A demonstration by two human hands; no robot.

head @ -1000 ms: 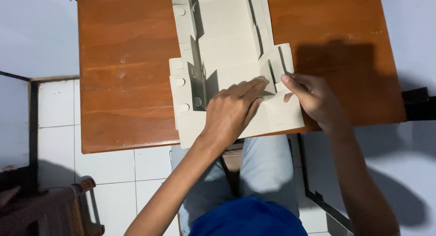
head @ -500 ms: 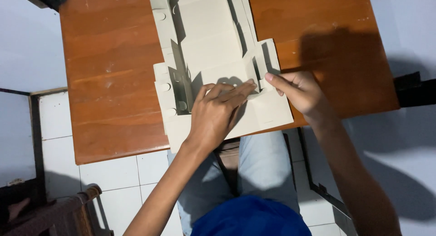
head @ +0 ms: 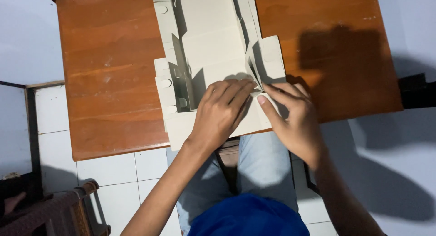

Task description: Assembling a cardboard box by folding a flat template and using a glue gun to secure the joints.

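Note:
A flat pale cardboard box blank (head: pixel 213 41) with creases, side flaps and round tabs lies on a brown wooden table (head: pixel 109 81), its near end over the table's front edge. My left hand (head: pixel 222 111) presses flat on the near panel, fingers pointing right. My right hand (head: pixel 290 115) rests on the right side of the same panel, its fingertips at a raised folded flap (head: pixel 254 70). The two hands touch at the fingertips. On the left side another flap (head: pixel 181 77) stands up.
My knees in light jeans (head: pixel 263 168) sit under the table's front edge. White floor tiles (head: pixel 109 172) lie at the lower left, beside a dark wicker chair (head: pixel 54 213). A dark object (head: pixel 415 90) pokes out at the table's right side.
My right hand has slid left and down onto the near panel, meeting the left hand's fingertips. The view has shifted slightly; the left hand stays pressed on the cardboard.

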